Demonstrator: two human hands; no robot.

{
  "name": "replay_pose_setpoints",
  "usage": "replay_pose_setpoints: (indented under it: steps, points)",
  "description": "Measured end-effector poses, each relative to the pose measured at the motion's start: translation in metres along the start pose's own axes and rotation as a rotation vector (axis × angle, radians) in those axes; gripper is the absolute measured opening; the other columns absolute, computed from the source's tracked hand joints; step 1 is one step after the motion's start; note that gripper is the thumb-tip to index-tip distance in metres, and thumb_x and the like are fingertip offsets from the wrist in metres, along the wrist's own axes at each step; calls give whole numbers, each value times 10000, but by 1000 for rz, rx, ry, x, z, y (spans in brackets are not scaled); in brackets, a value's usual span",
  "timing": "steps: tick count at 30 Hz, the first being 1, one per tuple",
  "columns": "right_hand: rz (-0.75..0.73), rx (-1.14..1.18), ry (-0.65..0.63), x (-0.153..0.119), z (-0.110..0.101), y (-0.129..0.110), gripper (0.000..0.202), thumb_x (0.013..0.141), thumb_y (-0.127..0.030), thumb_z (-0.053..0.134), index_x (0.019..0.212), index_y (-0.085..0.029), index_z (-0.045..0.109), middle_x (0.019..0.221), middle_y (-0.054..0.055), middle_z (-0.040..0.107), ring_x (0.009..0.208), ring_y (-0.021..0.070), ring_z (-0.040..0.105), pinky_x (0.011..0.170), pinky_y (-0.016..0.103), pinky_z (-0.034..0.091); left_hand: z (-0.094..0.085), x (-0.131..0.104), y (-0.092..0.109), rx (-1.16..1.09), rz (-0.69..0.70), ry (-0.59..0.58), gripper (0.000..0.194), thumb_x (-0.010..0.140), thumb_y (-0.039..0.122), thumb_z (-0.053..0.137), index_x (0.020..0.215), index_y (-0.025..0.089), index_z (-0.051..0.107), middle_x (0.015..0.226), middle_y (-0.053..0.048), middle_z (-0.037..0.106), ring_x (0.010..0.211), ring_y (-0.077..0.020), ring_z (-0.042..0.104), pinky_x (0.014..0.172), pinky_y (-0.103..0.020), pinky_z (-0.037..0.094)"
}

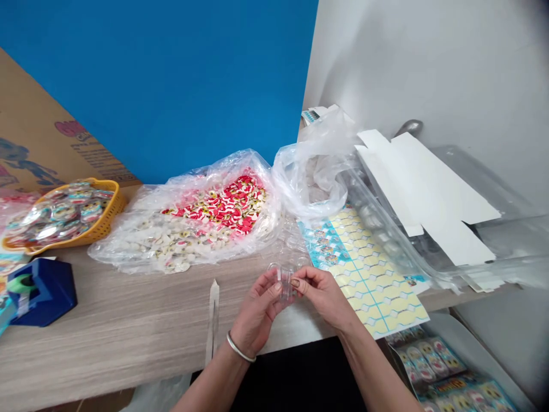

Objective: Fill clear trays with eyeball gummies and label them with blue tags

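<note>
Both hands meet at the table's front edge around a small clear plastic case [285,279]. My left hand [261,303], with a bangle on its wrist, grips the case from the left between thumb and fingers. From the other side my right hand [322,292] pinches it, thumb and forefinger together. The case looks see-through, and its contents, if any, cannot be made out. Just right of my right hand lies a sticker sheet [369,274] with yellow backing and some blue printed labels still on it. A thin pale strip or tool [213,315] lies left of my left hand.
A clear bag [231,212] of small red, white and yellowish pieces lies behind the hands. Left are a yellow basket [112,214] of round packs and a dark blue hexagonal holder [55,292]. White card [429,189] and plastic trays lie right; a box of packed goods [446,360] stands below.
</note>
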State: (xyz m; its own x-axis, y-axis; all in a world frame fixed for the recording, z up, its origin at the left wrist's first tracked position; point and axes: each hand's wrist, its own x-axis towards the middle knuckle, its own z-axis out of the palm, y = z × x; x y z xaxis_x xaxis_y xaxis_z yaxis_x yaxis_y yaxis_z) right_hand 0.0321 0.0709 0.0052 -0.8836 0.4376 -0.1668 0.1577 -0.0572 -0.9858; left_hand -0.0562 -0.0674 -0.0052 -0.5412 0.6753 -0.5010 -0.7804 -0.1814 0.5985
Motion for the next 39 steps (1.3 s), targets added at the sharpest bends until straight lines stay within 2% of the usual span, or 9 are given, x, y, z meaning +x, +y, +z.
replay_pose_setpoints:
  steps: [3,7,10,12,16,21,26,32,39]
  points:
    - [-84,-199,70,2,-10,-7,178,862,-344,593,771,-197,637,650,-21,582,618,136,525,597,263,417,-1,2,7,5,0,77,315,770,301,741,1047,172,666,1128,-101,696,983,-241,682,894,-381,536]
    - [-286,-822,284,32,-29,-21,177,921,-252,509,832,-203,654,836,52,648,773,187,588,745,316,426,-4,15,18,118,35,190,259,768,263,716,1000,165,658,1118,-101,690,935,-243,702,840,-377,558]
    - [-249,-1300,344,57,-44,-28,210,946,-199,471,918,-178,678,928,108,661,839,224,615,778,344,399,-9,30,24,351,103,250,334,786,267,702,1097,173,625,1108,-102,688,841,-227,714,780,-368,564]
    - [-198,-1407,367,57,-53,-27,207,954,-202,471,989,-169,672,963,114,662,846,229,626,756,337,400,-15,38,27,564,167,277,418,792,296,695,1185,194,594,1137,-112,682,795,-234,714,724,-371,562]
    - [-144,-1226,374,7,-59,-3,184,966,-272,488,1036,-206,644,970,64,654,833,198,633,719,298,439,-35,43,30,1014,326,275,480,812,342,644,1274,250,549,1271,-112,634,764,-240,702,678,-372,536]
    - [-125,-1166,377,-49,-42,45,322,894,-270,596,1204,-184,586,1129,126,619,983,267,608,815,376,484,-45,33,31,1428,549,286,453,865,380,567,1291,228,537,1241,-111,646,776,-233,675,844,-411,491]
    - [-204,-1188,317,-29,-16,54,250,905,-285,598,1131,-180,624,1110,135,632,1009,281,574,848,416,475,-42,23,17,1574,863,117,457,813,380,669,1251,261,610,1261,-118,620,1147,-322,582,1018,-435,415]
    - [-272,-1201,252,10,8,36,260,904,-337,620,1125,-200,609,1075,99,630,1005,263,564,822,385,474,-53,46,-2,1754,1044,-20,417,875,374,595,1248,186,590,1282,-145,600,1158,-307,571,1008,-475,448]
    - [-261,-1086,378,-19,-17,43,170,933,-309,567,1044,-201,636,1111,70,641,995,228,578,858,364,470,-56,33,8,1907,1224,26,393,895,371,565,1234,172,565,1289,-166,584,1106,-323,589,940,-496,485]
